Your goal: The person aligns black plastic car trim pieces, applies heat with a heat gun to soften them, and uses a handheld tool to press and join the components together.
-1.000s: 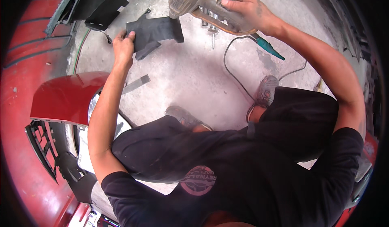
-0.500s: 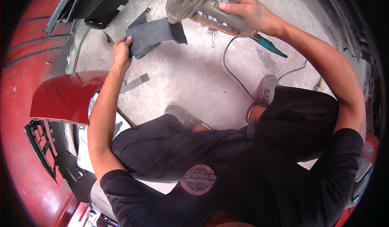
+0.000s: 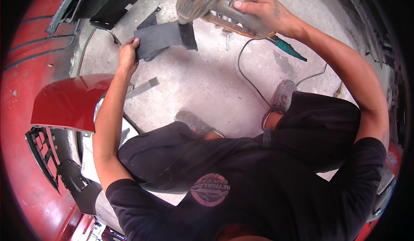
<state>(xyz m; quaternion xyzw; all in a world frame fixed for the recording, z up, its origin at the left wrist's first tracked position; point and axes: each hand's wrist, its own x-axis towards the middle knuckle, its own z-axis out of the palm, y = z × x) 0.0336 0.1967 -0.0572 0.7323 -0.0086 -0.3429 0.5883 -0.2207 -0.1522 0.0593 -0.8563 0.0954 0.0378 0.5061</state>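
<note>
My left hand point(image 3: 128, 53) is closed on the left edge of a dark grey, bent plastic panel point(image 3: 157, 43), its thumb on top. Above it, my right hand point(image 3: 271, 17) is wrapped round the handle of a dusty grey heat gun point(image 3: 198, 4) with orange trim. The gun's nozzle points down at the panel's upper right part, very near or touching it; I cannot tell which. A teal connector point(image 3: 290, 49) hangs from the handle with a dark cord point(image 3: 243, 71) on the floor. Metal tools lie partly hidden behind the gun.
A red body panel point(image 3: 67, 103) and black plastic trim point(image 3: 79, 185) lie left of my legs. A grey strip point(image 3: 142, 88) rests on the concrete floor point(image 3: 202, 77). More black panels point(image 3: 108, 8) are at upper left, beside a red surface point(image 3: 23, 90) along the left rim.
Since a second ago, the heat gun has shifted slightly down and left. The panel in my left hand has moved slightly left and down and changed its tilt.
</note>
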